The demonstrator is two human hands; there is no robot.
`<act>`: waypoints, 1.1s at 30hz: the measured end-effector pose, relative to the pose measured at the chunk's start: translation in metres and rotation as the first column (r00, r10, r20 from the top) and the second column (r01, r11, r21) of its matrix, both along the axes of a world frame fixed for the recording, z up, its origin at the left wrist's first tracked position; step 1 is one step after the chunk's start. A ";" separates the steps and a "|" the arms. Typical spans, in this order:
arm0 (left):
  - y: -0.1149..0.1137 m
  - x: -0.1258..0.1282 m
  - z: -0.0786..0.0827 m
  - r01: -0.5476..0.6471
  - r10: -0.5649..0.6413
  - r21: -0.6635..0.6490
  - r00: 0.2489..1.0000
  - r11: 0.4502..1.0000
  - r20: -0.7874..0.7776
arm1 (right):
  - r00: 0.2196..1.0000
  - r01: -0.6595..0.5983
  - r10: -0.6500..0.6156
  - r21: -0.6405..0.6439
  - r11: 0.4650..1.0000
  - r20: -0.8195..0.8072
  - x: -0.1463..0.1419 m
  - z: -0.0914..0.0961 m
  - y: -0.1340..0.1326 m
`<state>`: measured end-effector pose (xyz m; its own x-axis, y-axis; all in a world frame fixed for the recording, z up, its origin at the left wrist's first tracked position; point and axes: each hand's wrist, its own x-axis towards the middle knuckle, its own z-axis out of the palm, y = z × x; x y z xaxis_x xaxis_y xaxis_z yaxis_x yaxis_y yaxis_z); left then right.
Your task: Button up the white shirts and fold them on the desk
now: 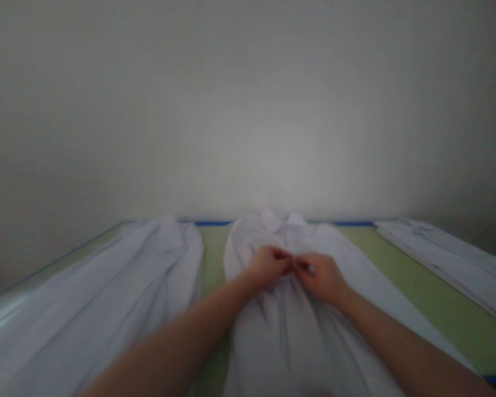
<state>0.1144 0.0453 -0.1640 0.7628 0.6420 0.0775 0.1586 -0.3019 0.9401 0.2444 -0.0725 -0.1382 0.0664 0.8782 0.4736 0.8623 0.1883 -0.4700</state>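
Observation:
A white collared garment (297, 331), like a long coat or shirt, lies spread in front of me with its collar at the far end. My left hand (270, 264) pinches the cloth at the middle of its front, below the collar. Close against it, my right hand (320, 275) pinches the same spot from the other side. The fingertips of both hands nearly meet, and the cloth is drawn up in folds around them. Any button or small part between the fingers is too blurred to make out.
Another white garment (128, 292) lies loosely spread on the left. At the right rests a folded stack of white cloth (450, 253). Everything lies on a green tabletop (397, 275) with a blue edge. A plain grey wall (248, 110) rises behind it.

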 end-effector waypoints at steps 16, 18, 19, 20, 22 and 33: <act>-0.011 0.000 -0.001 -0.004 0.010 0.090 0.997 0.996 -0.071 | 0.980 0.073 -0.103 -0.177 0.982 -0.170 -0.001 -0.003 -0.002; -0.012 0.001 -0.003 -0.020 0.029 0.130 0.997 0.991 -0.067 | 0.973 0.076 -0.113 -0.184 0.980 -0.203 -0.001 -0.004 0.000; -0.012 0.001 -0.003 -0.026 0.036 0.161 0.997 0.987 -0.063 | 0.967 0.086 -0.129 -0.194 0.977 -0.220 -0.001 -0.004 0.002; -0.013 0.001 -0.002 -0.030 0.043 0.197 0.997 0.980 -0.061 | 0.960 0.100 -0.149 -0.205 0.974 -0.238 0.000 -0.005 0.003; -0.016 0.000 0.000 -0.041 0.061 0.270 0.996 0.962 -0.064 | 0.947 0.115 -0.178 -0.234 0.965 -0.269 0.003 -0.007 0.006; -0.024 -0.010 0.025 0.095 -0.016 0.612 0.991 0.785 -0.133 | 0.763 -0.126 -0.101 -0.300 0.946 -0.638 0.007 -0.009 0.008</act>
<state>0.1043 0.0212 -0.1393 0.8241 0.4443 0.3515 0.2180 -0.8214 0.5271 0.2515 -0.0648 -0.1467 0.2406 0.9702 0.0303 0.3366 -0.0541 -0.9401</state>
